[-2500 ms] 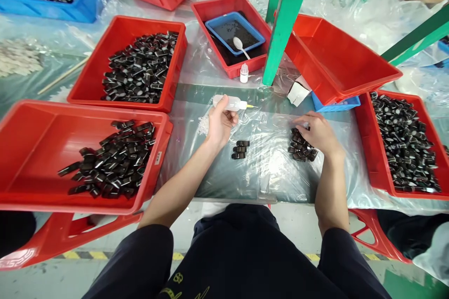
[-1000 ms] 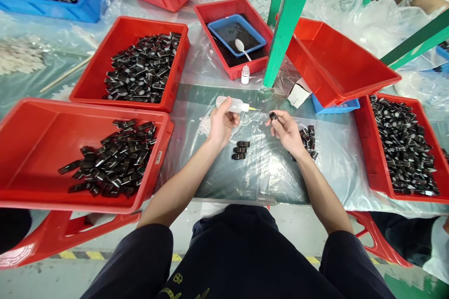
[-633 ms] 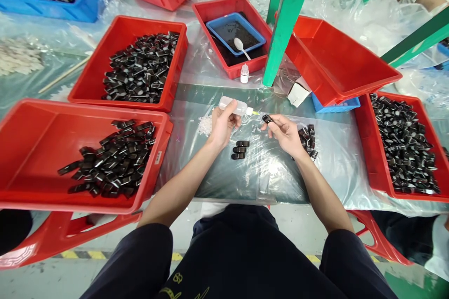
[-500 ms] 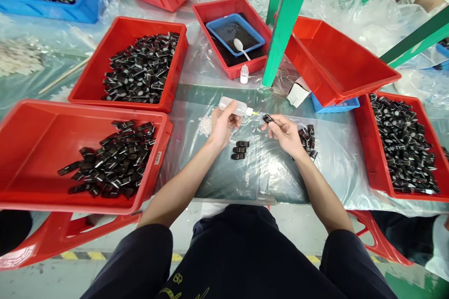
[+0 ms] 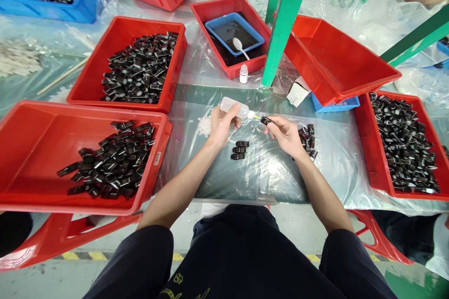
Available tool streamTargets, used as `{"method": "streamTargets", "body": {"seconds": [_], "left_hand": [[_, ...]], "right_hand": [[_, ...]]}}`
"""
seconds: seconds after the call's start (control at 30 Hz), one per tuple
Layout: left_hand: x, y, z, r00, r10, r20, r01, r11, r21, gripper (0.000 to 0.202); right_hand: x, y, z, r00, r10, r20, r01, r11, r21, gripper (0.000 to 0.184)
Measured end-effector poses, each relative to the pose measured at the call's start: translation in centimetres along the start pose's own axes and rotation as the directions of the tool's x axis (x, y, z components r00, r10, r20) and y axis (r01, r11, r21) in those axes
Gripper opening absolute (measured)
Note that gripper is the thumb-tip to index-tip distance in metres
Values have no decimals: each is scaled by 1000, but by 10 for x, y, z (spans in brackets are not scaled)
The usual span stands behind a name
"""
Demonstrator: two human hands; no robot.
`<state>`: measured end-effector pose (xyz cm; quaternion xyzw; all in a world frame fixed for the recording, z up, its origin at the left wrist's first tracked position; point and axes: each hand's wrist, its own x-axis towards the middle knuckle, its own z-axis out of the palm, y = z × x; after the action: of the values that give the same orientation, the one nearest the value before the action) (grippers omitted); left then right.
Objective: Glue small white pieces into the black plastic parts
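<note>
Clear soft plastic, that is the squeeze bottle (image 5: 233, 105) in the left hand (image 5: 221, 124), lying nearly level with its yellow nozzle tip pointing right. The grip there is a full wrap, fingers curled round the bottle's body. Across from it the right hand (image 5: 286, 133) pinches a small black part (image 5: 265, 120) between thumb and fingertips, holding it by its sides, up off the tabletop (image 5: 252, 182). The nozzle tip sits just beside the part's near end; whether they touch is too fine to tell.

The bottle looks light and yielding, so the body is the place to hold it, and a firm squeeze would likely push out more than a drop. The black part looks rigid, glossy and very light, probably slick between fingertips. Taking it by the long sides leaves the end free for the nozzle, and that looks the sound hold.

Below the hands, three black pieces (image 5: 239, 150) lie in a neat row on the plastic sheeting. Just right of the right hand is a small loose heap of parts (image 5: 307, 141). To the left, a red bin (image 5: 42, 126) is part filled with the same dark parts, another red bin behind it (image 5: 115, 42) is fuller, and a third on the right (image 5: 365, 126) is also well stocked. A small white dropper bottle (image 5: 243, 74) stands near a green post (image 5: 282, 23).
</note>
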<state>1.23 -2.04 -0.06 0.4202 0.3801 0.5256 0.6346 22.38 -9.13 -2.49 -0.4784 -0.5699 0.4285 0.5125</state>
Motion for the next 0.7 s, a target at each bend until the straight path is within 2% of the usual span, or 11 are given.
{"method": "streamTargets", "body": {"seconds": [0.13,0.33,0.7], "left_hand": [[0,0,0,1000,20,9,-20,1000,16,64],[0,-1,-1,999,29,14,-29,999,27,67],[0,-2,-2,999,30,28,-31,999,41,64]], "right_hand": [[-1,-1,1,999,-40,-11,40,999,-26,57],[-3,-2,1,999,-14,-37,11,997,-78,66],[-4,-2,1,999,-22,-47,18,997,-78,64]]}}
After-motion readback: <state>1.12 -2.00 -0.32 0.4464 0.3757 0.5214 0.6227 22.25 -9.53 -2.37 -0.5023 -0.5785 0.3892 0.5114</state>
